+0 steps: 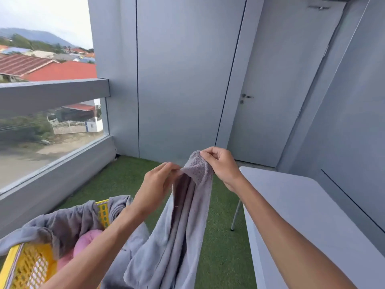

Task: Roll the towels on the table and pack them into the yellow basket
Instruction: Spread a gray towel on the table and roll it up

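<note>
One white folding table (295, 207), right. One yellow basket (27, 265), lower left, holding a pink towel (86, 240) and draped grey towel (68, 222). One grey towel (183, 215) hangs above the turf, pinched by right hand (221, 165) and left hand (158, 180).

Single view: head-worn wide-angle camera, looking forward and slightly down from standing height. Close on both forearms; surface (308, 205) at right, yellow basket (25, 265) lower left, door (277, 90) ahead, railing (52, 94) left.
</note>
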The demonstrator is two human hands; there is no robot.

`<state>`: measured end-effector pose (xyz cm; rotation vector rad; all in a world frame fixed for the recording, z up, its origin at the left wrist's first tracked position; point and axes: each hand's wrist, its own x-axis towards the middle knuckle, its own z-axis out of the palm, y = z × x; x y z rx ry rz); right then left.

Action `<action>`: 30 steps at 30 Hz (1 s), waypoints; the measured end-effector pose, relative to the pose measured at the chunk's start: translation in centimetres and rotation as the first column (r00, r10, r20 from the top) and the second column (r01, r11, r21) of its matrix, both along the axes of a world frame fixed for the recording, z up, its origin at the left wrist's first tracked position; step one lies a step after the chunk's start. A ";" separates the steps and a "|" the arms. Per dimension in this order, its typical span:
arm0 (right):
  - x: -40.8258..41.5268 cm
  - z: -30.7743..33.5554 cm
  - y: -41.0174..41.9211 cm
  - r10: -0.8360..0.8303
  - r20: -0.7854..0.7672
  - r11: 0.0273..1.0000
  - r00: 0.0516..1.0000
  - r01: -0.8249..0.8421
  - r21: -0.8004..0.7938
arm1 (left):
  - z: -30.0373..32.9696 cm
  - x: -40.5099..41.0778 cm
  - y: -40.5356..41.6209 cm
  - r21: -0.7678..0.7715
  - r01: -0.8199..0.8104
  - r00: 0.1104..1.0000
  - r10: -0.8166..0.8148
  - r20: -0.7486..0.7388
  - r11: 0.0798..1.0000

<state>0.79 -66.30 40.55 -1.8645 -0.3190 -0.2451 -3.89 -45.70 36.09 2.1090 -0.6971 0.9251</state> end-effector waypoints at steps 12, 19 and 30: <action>10.1 -3.9 -9.0 -0.132 -0.012 0.991 0.991 0.132 -0.028 | 4.7 18.6 -13.1 -0.096 0.226 0.889 -0.246 -0.386 0.969; 20.6 -3.3 -13.4 -0.128 -0.116 0.991 0.985 0.130 0.018 | 3.4 31.2 -13.9 -0.255 0.323 0.708 -0.411 -0.574 0.912; 38.6 -1.9 -18.9 -0.212 -0.077 0.961 0.974 0.193 -0.200 | -0.1 48.0 -12.3 -0.423 0.390 0.437 -0.569 -0.697 0.818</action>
